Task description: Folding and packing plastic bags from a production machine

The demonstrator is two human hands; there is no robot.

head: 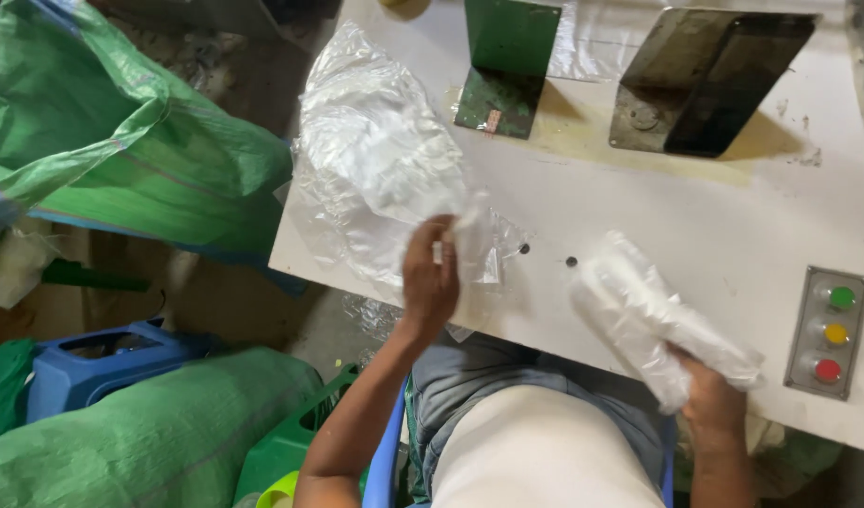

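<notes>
- The white bench [695, 202] carries everything I'm working on; I sit at its near edge, with green woven sacks [121, 141] piled off its left side.
- A big crumpled heap of clear plastic bags [375, 160] lies at the bench's left edge, spilling a little over it.
- Two angled metal plates stand along the far edge: a green plate [507, 61] (paint worn at its base) and, to its right, a dark plate [709, 80].
- A packed roll of clear bags [653, 315] rests slantwise near the near edge, right of centre.
- My right hand [714, 404] is closed around the roll's lower end, at the near edge.
- My left hand [430, 277] is pinched shut on the lower fringe of the heap, fingers [441, 249] gathering a fold of film.
- A grey control panel [827, 329] sits by the near right corner, with green, yellow and red buttons in a column.
- Two small dark holes [546, 255] dot the bench between my hands.
</notes>
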